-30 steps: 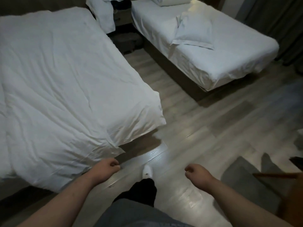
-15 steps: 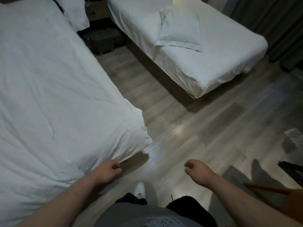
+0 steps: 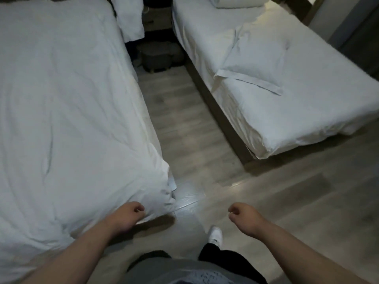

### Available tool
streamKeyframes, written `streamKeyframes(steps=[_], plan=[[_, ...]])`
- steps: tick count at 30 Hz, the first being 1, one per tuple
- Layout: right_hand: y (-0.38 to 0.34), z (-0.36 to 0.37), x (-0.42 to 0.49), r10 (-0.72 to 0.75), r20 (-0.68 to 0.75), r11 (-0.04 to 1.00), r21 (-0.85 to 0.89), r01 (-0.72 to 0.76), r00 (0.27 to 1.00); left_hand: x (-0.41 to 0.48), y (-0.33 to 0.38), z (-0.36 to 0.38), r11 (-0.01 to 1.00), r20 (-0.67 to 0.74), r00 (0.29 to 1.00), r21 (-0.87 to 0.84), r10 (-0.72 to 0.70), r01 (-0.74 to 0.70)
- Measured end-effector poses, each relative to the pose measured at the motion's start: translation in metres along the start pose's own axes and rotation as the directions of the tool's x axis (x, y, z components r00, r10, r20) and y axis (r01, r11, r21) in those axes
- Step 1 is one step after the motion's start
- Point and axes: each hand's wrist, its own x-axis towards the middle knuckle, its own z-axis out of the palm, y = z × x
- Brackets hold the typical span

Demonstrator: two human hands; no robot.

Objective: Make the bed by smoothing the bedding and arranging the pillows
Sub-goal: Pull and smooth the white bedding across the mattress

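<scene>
Near bed (image 3: 61,48), on your left: fills that side of the view. White duvet (image 3: 71,119) spread over it, creased, with long wrinkles running down its length. Its near right corner hangs bunched toward the floor (image 3: 194,130), which is pale wood plank.

Second bed (image 3: 307,124), upper right: across the aisle from the first, white sheet over the mattress.

Pillow (image 3: 254,64): lies flat in the middle of the second bed, turned at an angle, open flap toward you. Folded white bedding (image 3: 235,2) sits at that bed's head.

White cloth (image 3: 131,19): hangs at the head of the aisle. Below it is a dark object (image 3: 158,58), too dim to name.

Left hand (image 3: 128,215): over the duvet's bunched corner. Grip narrow, fingers loosely curled, nothing seen held. You cannot tell whether it touches the cloth.

Right hand (image 3: 244,219): out over bare floor, well apart from both beds. Grip narrow, fingers loosely curled, holding nothing.

White shoe (image 3: 215,235): on the floor between your hands.
</scene>
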Motion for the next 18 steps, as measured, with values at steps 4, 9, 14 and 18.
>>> streamKeyframes(steps=[4,9,14,18], plan=[[0.013,-0.056,0.041,-0.072,0.059,0.992,-0.101,0.078,0.996,0.010,0.043,0.016,0.993,-0.065,0.995,-0.093,-0.073,0.067],[-0.001,-0.105,0.092,-0.179,0.157,0.945,-0.246,0.214,0.971,0.017,0.079,0.026,0.967,-0.137,0.982,-0.239,-0.127,0.092],[-0.051,-0.128,0.144,-0.256,0.263,0.869,-0.359,0.341,0.930,0.033,0.079,0.023,0.916,-0.178,0.957,-0.372,-0.229,0.150],[-0.104,-0.140,0.190,-0.307,0.325,0.802,-0.418,0.427,0.895,0.055,0.069,0.018,0.858,-0.204,0.929,-0.482,-0.309,0.179]])
